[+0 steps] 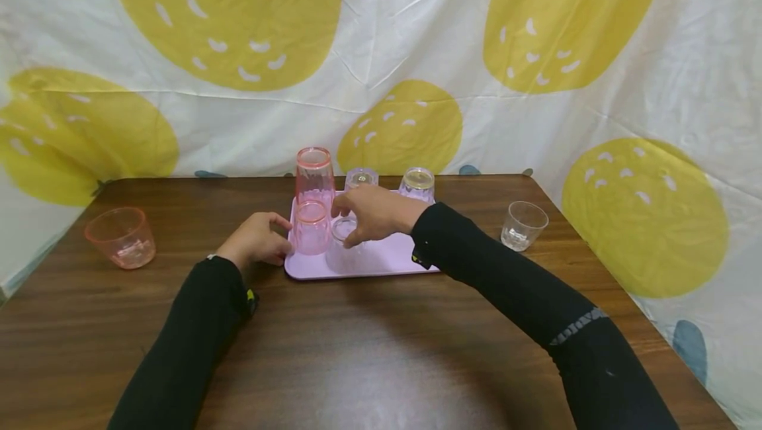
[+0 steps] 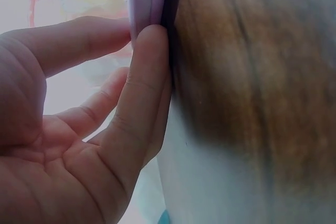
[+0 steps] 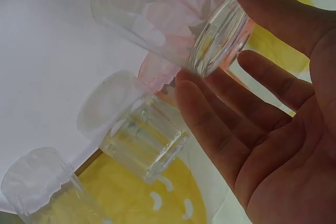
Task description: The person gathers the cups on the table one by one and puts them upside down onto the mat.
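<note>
My right hand (image 1: 381, 208) holds an upside-down clear glass (image 3: 152, 19) by its thick base, thumb on one side and fingers on the other. That glass stands over the front of the lilac tray (image 1: 393, 258), beside a short pink glass (image 1: 311, 231) that is also upside down. At the tray's left edge my left hand (image 1: 257, 239) pinches the rim, as the left wrist view shows, with the thumb on top and fingers against its side. Behind the short pink glass rises a taller pink one (image 1: 315, 178). Two more clear glasses, one at the back middle (image 1: 361, 176) and one at the back right (image 1: 417, 184), stand inverted.
A pink tumbler (image 1: 122, 238) stands upright at the left of the brown wooden table (image 1: 333, 350). On the right is a clear tumbler (image 1: 524, 226), also upright. A white cloth with yellow fruit shapes (image 1: 405, 126) hangs right behind the table's far edge.
</note>
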